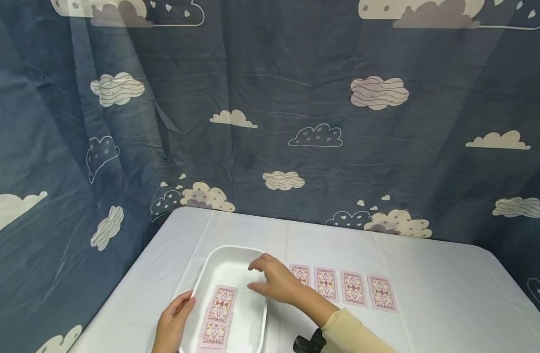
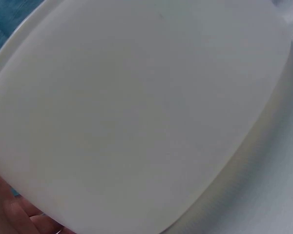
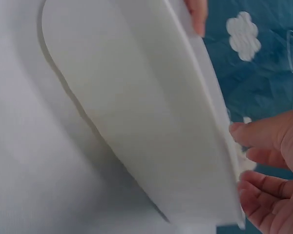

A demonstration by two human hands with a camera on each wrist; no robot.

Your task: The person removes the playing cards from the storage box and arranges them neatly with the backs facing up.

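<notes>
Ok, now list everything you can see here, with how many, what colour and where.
Table: one, white, across the lower view
Tray: one, white, over the table's left part
Cards in the tray: at least two, pink and red, cut off by the frame
Row of cards: four, pink and red, right of the tray
Backdrop: dark blue, pale clouds, behind the table
Black object: one, black, bottom edge
Left hand: one, tray's left rim
Right hand: one, tray's right side
Sleeve: one, beige, right arm

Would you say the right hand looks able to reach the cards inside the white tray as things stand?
Probably yes: the right hand, apparently empty, is at the open white tray, and the left hand grips its side, clear of the cards inside.
</notes>
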